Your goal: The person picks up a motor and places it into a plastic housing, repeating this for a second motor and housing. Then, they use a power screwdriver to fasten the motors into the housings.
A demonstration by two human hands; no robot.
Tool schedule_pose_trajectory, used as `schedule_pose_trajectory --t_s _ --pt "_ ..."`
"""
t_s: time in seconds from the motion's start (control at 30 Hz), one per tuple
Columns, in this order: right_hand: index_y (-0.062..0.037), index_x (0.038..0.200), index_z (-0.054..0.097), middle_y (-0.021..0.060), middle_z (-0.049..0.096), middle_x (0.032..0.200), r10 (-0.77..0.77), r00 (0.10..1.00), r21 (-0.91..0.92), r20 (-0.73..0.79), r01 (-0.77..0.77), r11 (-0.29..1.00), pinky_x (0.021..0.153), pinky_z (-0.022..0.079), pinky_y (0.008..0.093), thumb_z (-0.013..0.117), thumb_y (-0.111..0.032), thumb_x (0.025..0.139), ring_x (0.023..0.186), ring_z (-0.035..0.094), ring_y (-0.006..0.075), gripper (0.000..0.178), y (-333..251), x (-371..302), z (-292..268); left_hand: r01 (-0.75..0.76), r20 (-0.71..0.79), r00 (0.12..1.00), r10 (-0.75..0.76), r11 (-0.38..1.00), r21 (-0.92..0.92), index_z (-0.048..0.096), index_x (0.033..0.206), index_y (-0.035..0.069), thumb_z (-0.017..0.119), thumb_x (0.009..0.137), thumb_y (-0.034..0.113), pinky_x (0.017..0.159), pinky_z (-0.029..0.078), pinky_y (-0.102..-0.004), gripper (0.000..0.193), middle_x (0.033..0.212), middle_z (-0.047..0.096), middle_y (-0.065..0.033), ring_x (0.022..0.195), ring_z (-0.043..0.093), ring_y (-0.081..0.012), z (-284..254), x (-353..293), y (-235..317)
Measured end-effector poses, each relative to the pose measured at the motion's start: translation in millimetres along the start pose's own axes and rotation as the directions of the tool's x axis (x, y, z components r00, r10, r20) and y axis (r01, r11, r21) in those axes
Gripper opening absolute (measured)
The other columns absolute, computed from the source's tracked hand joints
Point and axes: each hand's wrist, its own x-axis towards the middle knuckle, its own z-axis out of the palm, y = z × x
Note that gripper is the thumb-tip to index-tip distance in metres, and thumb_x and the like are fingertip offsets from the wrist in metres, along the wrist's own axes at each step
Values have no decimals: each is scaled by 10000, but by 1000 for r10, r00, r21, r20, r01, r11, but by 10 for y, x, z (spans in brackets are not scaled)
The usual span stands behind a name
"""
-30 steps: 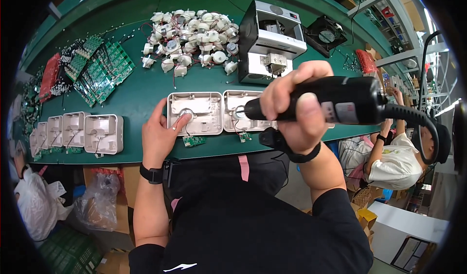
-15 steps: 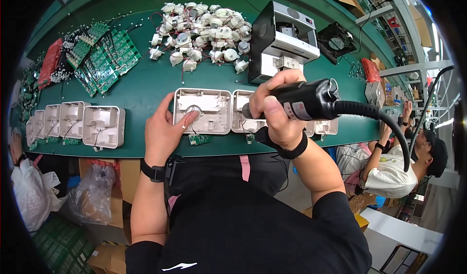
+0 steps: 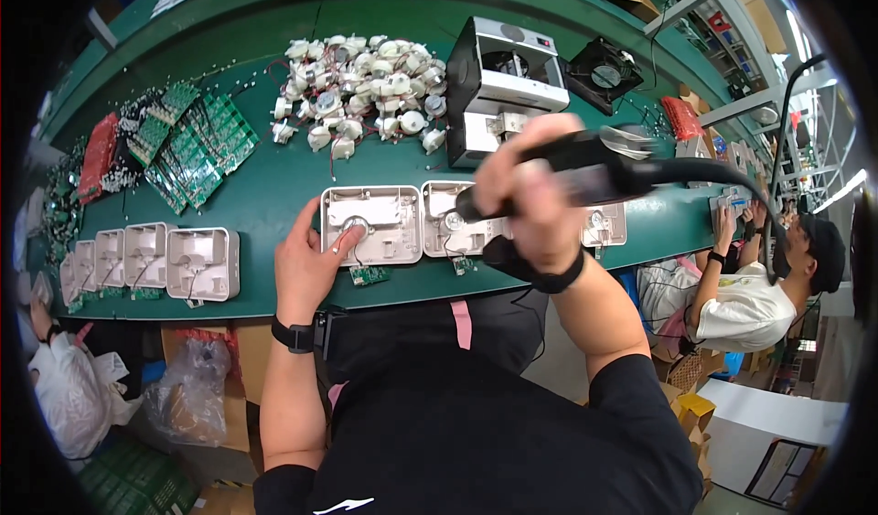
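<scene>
My left hand (image 3: pixel 306 266) grips the left side of an open white plastic housing (image 3: pixel 395 233). Its thumb reaches inside and presses on a round metal-faced part (image 3: pixel 358 226). In my right hand (image 3: pixel 540 206), smeared by motion, is a black electric screwdriver (image 3: pixel 590 178) with a thick cable (image 3: pixel 709 173). The screwdriver's nose points left, above a second white housing (image 3: pixel 483 240) that holds a similar round part (image 3: pixel 453 221). Its tip is too blurred to tell whether it touches anything. Small green circuit boards (image 3: pixel 369 276) lie at the housings' near edges.
Beyond the housings are a heap of white round parts with wires (image 3: pixel 361 90) and a black-and-silver machine (image 3: pixel 512 67). More housings (image 3: pixel 203 263) and stacked green boards (image 3: pixel 206 144) lie left. A black fan (image 3: pixel 605 74) stands far right. Other people sit at both sides.
The screwdriver and my right hand have shifted right and away from the second housing, uncovering its round part. My left hand keeps its hold. The whole view has tilted slightly.
</scene>
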Motion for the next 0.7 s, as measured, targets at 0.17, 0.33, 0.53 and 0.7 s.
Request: schedule_pose_trajectory --t_s 0.17,0.33,0.53,0.7 --pt "-35 1040 508 71 545 696 -201 944 -19 -261 203 979 535 463 336 586 -179 957 543 520 192 184 -386 438 -415 20 0 1000 -20 999 -28 613 1326 65 854 758 436 478 351 -322 720 532 430 -22 472 394 -132 -1 -55 30" --pt "-19 978 550 71 551 674 -231 932 -231 -278 169 958 531 465 330 608 -166 955 536 542 195 160 -263 659 -537 26 -32 999 -27 999 -32 621 1322 81 853 755 437 479 346 -318 709 536 438 -17 480 400 -119 14 -47 -5" --pt "-18 944 561 79 556 669 -156 938 -266 -309 72 961 533 468 324 620 -170 956 547 557 194 163 -87 626 -594 68 7 998 -67 997 -41 623 1325 95 849 752 454 481 350 -314 713 539 444 -16 482 407 -117 -21 -49 62" --pt "-44 1040 521 74 538 678 -21 985 45 -171 29 999 530 469 320 609 -177 962 547 530 190 176 -227 356 -154 53 0 999 -53 998 -20 623 1326 97 847 747 476 483 360 -322 727 545 452 -21 484 430 -132 7 -14 3"
